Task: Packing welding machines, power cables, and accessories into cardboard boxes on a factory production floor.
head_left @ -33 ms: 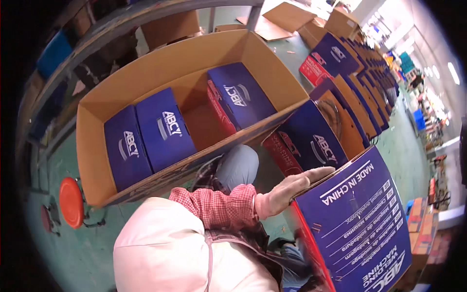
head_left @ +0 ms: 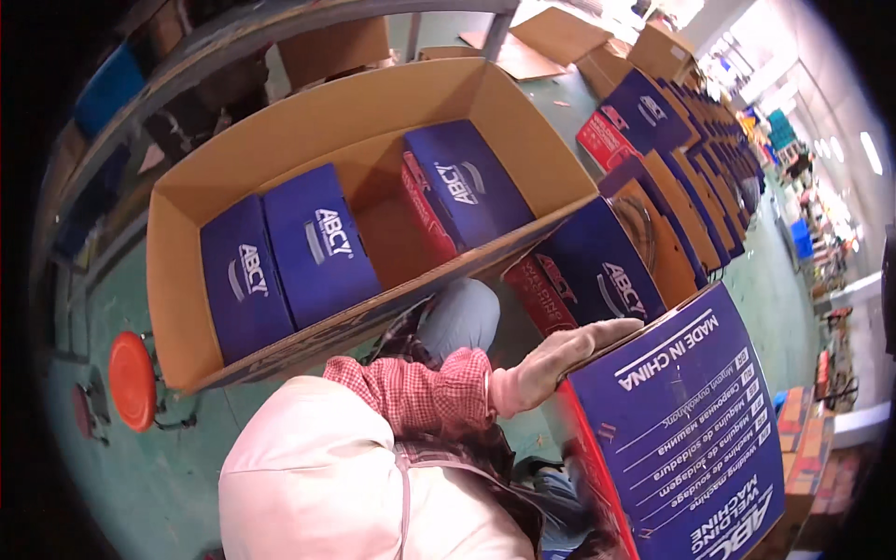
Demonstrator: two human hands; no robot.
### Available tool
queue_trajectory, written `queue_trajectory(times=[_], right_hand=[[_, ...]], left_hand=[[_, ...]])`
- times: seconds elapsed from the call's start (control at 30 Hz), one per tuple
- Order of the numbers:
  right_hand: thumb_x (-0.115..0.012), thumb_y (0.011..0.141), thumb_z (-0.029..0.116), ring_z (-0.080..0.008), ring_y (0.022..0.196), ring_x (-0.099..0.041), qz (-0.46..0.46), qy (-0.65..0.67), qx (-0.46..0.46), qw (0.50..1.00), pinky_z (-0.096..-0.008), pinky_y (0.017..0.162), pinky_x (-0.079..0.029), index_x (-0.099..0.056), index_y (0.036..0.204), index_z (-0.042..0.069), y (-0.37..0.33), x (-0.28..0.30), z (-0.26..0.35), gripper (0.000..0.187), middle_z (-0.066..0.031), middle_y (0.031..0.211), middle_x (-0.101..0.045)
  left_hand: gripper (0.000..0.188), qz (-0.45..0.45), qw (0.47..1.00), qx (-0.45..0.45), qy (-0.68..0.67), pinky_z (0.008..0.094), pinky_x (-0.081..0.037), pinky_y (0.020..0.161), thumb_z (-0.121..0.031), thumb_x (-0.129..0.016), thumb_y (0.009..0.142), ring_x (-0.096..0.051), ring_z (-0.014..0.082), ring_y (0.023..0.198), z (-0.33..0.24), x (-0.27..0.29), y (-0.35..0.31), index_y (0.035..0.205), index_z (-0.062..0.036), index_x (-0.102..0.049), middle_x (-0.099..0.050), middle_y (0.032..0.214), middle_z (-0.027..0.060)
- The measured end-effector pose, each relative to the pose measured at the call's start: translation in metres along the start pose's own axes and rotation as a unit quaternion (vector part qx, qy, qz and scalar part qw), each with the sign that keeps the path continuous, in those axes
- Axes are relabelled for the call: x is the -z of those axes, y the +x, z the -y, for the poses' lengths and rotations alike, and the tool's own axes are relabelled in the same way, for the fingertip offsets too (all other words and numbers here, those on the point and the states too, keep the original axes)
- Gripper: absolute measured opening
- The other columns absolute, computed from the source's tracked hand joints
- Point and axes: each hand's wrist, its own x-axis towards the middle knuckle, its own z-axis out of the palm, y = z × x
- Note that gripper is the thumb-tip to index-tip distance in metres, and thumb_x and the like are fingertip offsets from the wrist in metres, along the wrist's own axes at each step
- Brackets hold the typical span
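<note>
While the blue and red box (head_left: 677, 420) is being held at the lower right, slanted in view, its upper left corner is being touched by the left hand (head_left: 565, 364). Well apart from that corner, a large open carton (head_left: 308, 140) is being occupied by two blue boxes (head_left: 322, 243) set side by side at its left end and by a third box (head_left: 467, 187) toward its right end; between them, a stretch of the carton's bottom (head_left: 401, 219) is being exposed. Just beside the carton's right side, room is being taken up by an opened box (head_left: 597, 266), and beyond it by a row of opened boxes (head_left: 686, 196). At the left, green floor (head_left: 140, 476) is being shown around an orange stool (head_left: 133, 381).

The left hand is being held flat and uncurled, its fingers straight and close together along the box's upper edge. The forearm, in a cream sleeve (head_left: 308, 467) with a red checked cuff (head_left: 420, 387), is being angled rightward across the body. The right hand is not being shown, and its state cannot be told.
</note>
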Motion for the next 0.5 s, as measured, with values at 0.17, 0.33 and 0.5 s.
queue_trajectory(times=[0.17, 0.33, 0.5], right_hand=[[-0.044, 0.097, 0.049, -0.0249, 0.113, -0.054, 0.074, 0.003, 0.058, 0.996, -0.0379, 0.100, -0.042, -0.047, 0.135, 0.005, -0.030, -0.072, 0.064, 0.058, -0.0111, 0.129, -0.053], [-0.044, 0.097, 0.048, -0.0248, 0.113, -0.053, 0.137, -0.001, 0.100, 0.985, -0.0380, 0.100, -0.042, -0.047, 0.135, 0.004, -0.073, -0.137, 0.115, 0.058, -0.0111, 0.129, -0.053], [-0.043, 0.097, 0.047, -0.0247, 0.113, -0.053, 0.202, 0.008, 0.125, 0.971, -0.0380, 0.100, -0.042, -0.047, 0.135, 0.004, -0.110, -0.196, 0.135, 0.057, -0.0111, 0.129, -0.053]], left_hand=[[0.072, -0.008, 0.997, -0.077, 0.012, 0.0324, -0.040, 0.102, -0.055, -0.036, 0.098, -0.055, 0.0214, 0.116, -0.063, -0.013, 0.015, 0.130, 0.0087, -0.046, -0.058, 0.124, 0.0149], [0.049, -0.017, 0.908, -0.350, 0.228, 0.0284, -0.045, 0.089, -0.036, -0.050, 0.098, -0.055, 0.0124, 0.099, -0.148, -0.032, 0.063, 0.126, 0.0047, -0.051, -0.061, 0.108, 0.0079], [0.037, 0.032, 0.724, -0.620, 0.300, 0.0285, -0.048, 0.088, -0.028, -0.054, 0.094, -0.059, 0.0150, 0.094, -0.243, 0.015, 0.141, 0.122, -0.0035, -0.055, -0.062, 0.107, 0.0064]])
